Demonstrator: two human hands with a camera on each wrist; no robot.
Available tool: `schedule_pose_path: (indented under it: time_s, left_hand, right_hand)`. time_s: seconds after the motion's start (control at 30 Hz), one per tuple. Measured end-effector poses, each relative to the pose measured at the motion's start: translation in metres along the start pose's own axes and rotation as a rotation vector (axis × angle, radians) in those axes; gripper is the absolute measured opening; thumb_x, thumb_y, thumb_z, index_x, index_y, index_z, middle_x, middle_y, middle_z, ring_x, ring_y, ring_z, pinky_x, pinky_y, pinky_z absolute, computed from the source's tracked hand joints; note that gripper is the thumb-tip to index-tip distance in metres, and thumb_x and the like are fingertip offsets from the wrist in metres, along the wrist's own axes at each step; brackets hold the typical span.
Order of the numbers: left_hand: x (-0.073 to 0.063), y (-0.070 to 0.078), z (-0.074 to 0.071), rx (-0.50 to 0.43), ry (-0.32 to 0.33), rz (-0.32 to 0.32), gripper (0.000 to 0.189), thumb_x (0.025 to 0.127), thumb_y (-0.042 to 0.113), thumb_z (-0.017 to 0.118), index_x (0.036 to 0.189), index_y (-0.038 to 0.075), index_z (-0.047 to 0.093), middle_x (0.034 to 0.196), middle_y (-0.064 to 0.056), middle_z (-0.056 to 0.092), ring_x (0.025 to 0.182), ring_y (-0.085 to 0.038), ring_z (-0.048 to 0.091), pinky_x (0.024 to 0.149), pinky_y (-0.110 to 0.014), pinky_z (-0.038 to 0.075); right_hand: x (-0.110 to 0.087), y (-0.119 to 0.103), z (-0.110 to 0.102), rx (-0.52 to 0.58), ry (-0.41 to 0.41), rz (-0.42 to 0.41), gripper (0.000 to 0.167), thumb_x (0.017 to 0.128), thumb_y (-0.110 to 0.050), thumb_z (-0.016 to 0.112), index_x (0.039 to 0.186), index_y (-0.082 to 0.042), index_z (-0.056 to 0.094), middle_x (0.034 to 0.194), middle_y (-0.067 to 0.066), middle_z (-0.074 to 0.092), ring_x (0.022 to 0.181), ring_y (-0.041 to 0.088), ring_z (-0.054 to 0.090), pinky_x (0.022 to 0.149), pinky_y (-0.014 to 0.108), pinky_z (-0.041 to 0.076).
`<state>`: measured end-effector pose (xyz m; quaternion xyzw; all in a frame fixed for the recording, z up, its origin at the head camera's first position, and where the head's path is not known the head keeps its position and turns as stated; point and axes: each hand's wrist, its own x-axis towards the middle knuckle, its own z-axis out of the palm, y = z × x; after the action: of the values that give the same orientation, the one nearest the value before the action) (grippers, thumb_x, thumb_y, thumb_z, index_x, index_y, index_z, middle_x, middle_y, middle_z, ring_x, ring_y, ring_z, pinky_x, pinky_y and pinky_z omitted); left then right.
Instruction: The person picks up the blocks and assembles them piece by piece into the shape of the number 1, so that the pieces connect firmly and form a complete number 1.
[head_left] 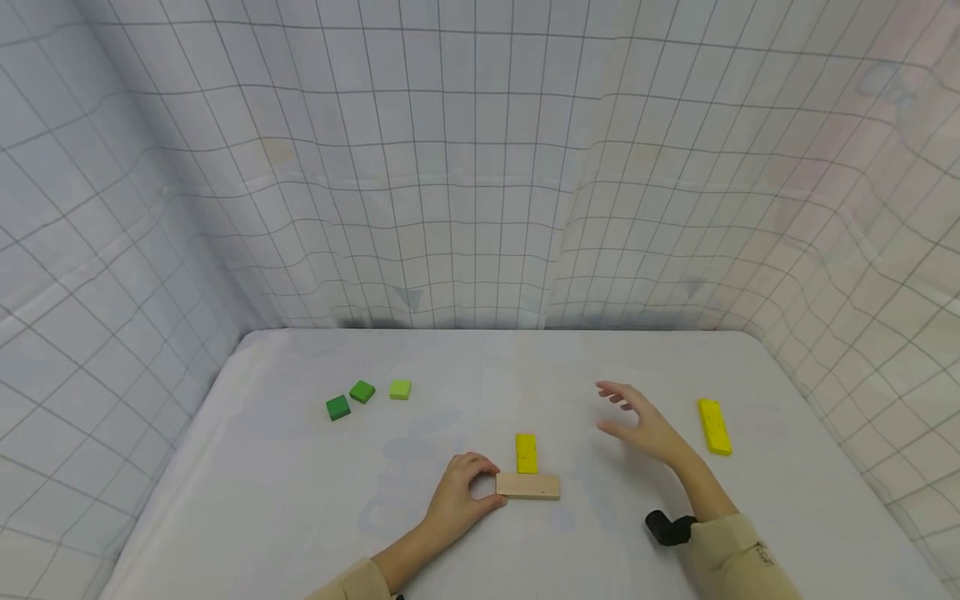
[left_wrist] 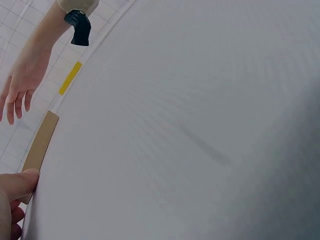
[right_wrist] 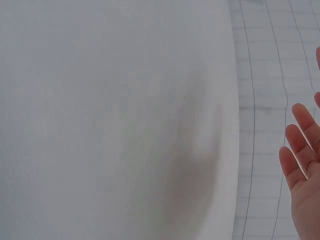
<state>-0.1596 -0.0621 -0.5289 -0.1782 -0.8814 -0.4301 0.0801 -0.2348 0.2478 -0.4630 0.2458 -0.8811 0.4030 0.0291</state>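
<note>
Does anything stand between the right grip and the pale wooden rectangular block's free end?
Nothing visible: only white tabletop separates the right grip from that end of the wooden block. The nearer yellow rectangular block lies off that path.

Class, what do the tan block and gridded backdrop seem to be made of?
Tan block: probably bare wood, matt, judging by its pale brown, unpainted look. Gridded backdrop: thin, mostly matt sheeting, fabric or plastic unclear; its lines ripple.

"What do you see toward the far left corner of the bench (head_left: 285, 517)?"
"I have a dark green block (head_left: 338, 407), a second green block (head_left: 362, 392) beside it, then a lime block (head_left: 401, 390)."
"Near the right edge?"
"My feed shows a long yellow block (head_left: 715, 427); gridded cloth (head_left: 495, 183) hangs behind."
</note>
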Motion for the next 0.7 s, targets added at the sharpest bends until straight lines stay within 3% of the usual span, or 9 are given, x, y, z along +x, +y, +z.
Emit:
schedule_pose_path:
  time_s: [0.23, 0.43, 0.7]
  left_hand:
    - [0.001, 0.000, 0.001, 0.000, -0.001, 0.007, 0.033, 0.065, 0.023, 0.082, 0.092, 0.012, 0.065, 0.096, 0.005, 0.059, 0.092, -0.015, 0.049, 0.083, -0.033, 0.043]
    - [0.000, 0.000, 0.001, 0.003, -0.002, 0.003, 0.033, 0.066, 0.024, 0.082, 0.092, 0.012, 0.065, 0.096, 0.005, 0.059, 0.093, -0.015, 0.050, 0.083, -0.033, 0.043]
    - [0.001, 0.000, 0.001, 0.004, 0.002, 0.000, 0.033, 0.066, 0.024, 0.082, 0.092, 0.012, 0.066, 0.097, 0.005, 0.059, 0.093, -0.015, 0.049, 0.084, -0.033, 0.043]
  right_hand:
    - [-0.016, 0.035, -0.026, -0.018, 0.073, 0.021, 0.060, 0.084, -0.015, 0.067, 0.136, -0.005, 0.038, 0.123, 0.017, 0.049, 0.106, 0.027, 0.043, 0.087, 0.025, 0.036]
    - [-0.028, 0.048, -0.044, -0.027, 0.135, 0.046, 0.064, 0.081, -0.005, 0.068, 0.137, -0.002, 0.036, 0.122, 0.020, 0.048, 0.104, 0.010, 0.039, 0.084, 0.030, 0.035]
    - [-0.044, 0.067, -0.066, -0.074, 0.143, 0.149, 0.067, 0.084, -0.015, 0.066, 0.139, -0.002, 0.030, 0.125, 0.023, 0.044, 0.108, 0.035, 0.040, 0.085, 0.033, 0.033]
